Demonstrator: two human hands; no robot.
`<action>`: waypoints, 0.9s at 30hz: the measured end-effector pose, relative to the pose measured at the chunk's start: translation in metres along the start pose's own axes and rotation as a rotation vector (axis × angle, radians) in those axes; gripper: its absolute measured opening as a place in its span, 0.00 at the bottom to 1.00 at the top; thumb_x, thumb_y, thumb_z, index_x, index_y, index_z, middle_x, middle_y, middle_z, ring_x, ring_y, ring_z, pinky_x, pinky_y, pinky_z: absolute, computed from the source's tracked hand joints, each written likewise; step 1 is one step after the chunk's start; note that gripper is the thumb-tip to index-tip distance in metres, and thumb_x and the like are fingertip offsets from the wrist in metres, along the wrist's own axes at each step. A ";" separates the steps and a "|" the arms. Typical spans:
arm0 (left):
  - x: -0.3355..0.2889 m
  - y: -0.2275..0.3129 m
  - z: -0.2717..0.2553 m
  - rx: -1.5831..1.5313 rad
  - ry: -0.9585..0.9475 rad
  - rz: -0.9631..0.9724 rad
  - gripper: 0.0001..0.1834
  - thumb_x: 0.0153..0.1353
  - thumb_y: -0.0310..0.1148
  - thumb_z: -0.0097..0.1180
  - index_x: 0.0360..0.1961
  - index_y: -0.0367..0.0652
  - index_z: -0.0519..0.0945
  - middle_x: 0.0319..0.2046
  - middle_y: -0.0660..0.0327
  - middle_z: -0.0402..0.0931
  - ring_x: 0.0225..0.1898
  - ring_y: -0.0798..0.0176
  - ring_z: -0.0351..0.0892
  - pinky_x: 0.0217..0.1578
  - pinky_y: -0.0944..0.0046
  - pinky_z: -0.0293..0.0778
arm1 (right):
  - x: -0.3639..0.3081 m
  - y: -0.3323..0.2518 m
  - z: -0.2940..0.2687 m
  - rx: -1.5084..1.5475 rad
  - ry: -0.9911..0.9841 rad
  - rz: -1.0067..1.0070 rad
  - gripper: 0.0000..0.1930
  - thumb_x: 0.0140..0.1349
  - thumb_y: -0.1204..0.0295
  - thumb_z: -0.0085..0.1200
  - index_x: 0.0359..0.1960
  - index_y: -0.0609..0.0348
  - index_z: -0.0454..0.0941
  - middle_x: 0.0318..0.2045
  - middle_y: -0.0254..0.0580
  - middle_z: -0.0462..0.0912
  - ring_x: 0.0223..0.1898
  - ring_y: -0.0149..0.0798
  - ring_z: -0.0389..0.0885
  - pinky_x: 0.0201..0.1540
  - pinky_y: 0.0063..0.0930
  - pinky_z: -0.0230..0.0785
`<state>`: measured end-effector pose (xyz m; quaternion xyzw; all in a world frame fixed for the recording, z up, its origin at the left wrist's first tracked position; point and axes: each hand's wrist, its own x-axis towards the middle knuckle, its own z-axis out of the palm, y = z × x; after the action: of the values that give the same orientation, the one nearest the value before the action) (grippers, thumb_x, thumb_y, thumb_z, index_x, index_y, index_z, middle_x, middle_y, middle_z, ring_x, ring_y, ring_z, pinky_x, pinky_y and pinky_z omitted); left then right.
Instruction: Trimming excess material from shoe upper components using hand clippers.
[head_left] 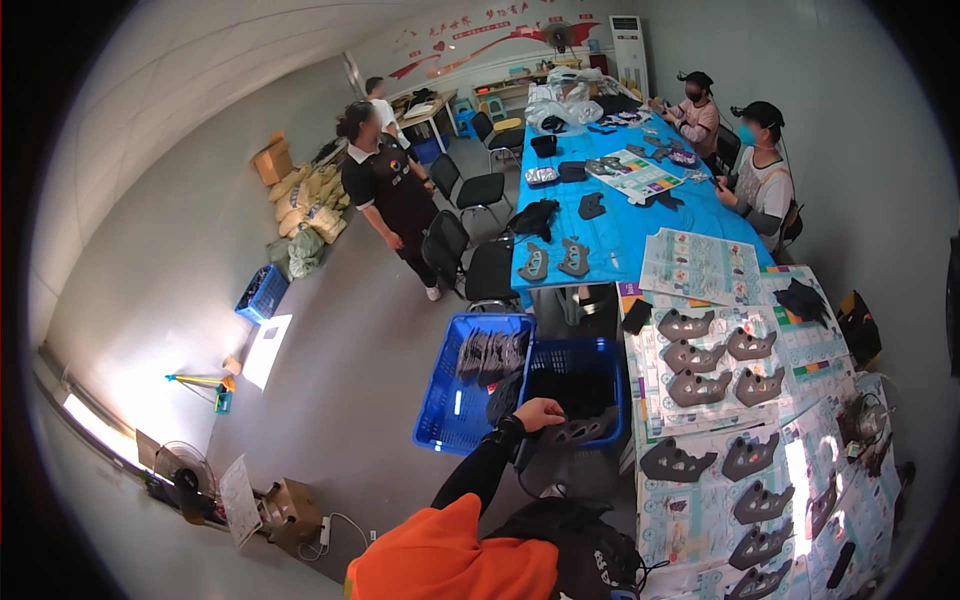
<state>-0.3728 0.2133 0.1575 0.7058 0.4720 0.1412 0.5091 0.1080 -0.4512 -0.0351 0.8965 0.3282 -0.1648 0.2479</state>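
My left hand (pixel 540 413), at the end of a black sleeve, reaches out over the blue crates. Its fingers are closed on the end of a dark grey curved plate with cut-out holes (pixel 580 428). The plate hangs over the near side of the right blue crate (pixel 612 362), whose inside is dark. Beside it, the left blue crate (pixel 437 395) holds a row of upright grey pieces (pixel 490 355) and some dark material. My right hand is out of view.
Similar grey plates (pixel 697 388) lie spaced out on the paper-covered table (pixel 665 520) at right. A blue-covered table (pixel 620 245) with more pieces extends beyond; two people sit along its right side. Black chairs (pixel 480 190) and two standing people are at left.
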 end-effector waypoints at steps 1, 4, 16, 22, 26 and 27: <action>-0.004 0.001 -0.007 0.034 0.022 -0.021 0.15 0.60 0.39 0.68 0.42 0.40 0.85 0.32 0.61 0.85 0.33 0.67 0.82 0.38 0.65 0.76 | -0.009 -0.034 -0.030 0.041 -0.016 -0.028 0.17 0.64 0.61 0.51 0.30 0.61 0.87 0.32 0.58 0.87 0.33 0.60 0.86 0.36 0.58 0.79; 0.015 -0.006 -0.011 -0.067 0.019 0.038 0.15 0.60 0.39 0.68 0.42 0.40 0.85 0.32 0.61 0.85 0.33 0.67 0.82 0.38 0.65 0.76 | -0.024 -0.080 -0.077 0.000 -0.290 0.240 0.15 0.65 0.65 0.50 0.28 0.59 0.88 0.31 0.59 0.87 0.32 0.57 0.87 0.35 0.48 0.82; 0.021 -0.030 -0.044 -0.159 0.074 -0.019 0.15 0.61 0.39 0.68 0.42 0.40 0.84 0.33 0.62 0.86 0.35 0.68 0.84 0.40 0.66 0.76 | -0.027 -0.091 -0.141 0.038 0.035 -0.195 0.16 0.68 0.69 0.45 0.39 0.65 0.86 0.28 0.50 0.83 0.31 0.42 0.84 0.29 0.39 0.76; 0.015 -0.046 -0.048 -0.134 0.088 -0.058 0.14 0.61 0.39 0.68 0.41 0.40 0.84 0.32 0.63 0.86 0.35 0.69 0.83 0.40 0.67 0.76 | -0.034 -0.105 -0.155 0.066 0.029 -0.192 0.16 0.68 0.69 0.46 0.38 0.65 0.86 0.29 0.50 0.83 0.32 0.43 0.84 0.30 0.39 0.76; 0.012 -0.042 -0.047 -0.204 0.048 -0.067 0.14 0.62 0.39 0.68 0.41 0.40 0.84 0.32 0.64 0.85 0.35 0.71 0.82 0.40 0.68 0.75 | -0.038 -0.114 -0.160 0.091 0.022 -0.184 0.16 0.68 0.68 0.46 0.38 0.64 0.86 0.30 0.50 0.84 0.33 0.43 0.84 0.31 0.40 0.76; 0.012 -0.039 -0.047 -0.190 0.046 -0.080 0.14 0.62 0.39 0.68 0.41 0.40 0.84 0.32 0.65 0.85 0.35 0.72 0.82 0.40 0.68 0.75 | -0.039 -0.116 -0.160 0.098 0.020 -0.179 0.16 0.68 0.68 0.46 0.38 0.64 0.86 0.30 0.50 0.84 0.33 0.43 0.84 0.31 0.40 0.75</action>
<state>-0.4191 0.2520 0.1417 0.6316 0.4959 0.1811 0.5678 0.0232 -0.3059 0.0761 0.8761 0.4011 -0.1933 0.1848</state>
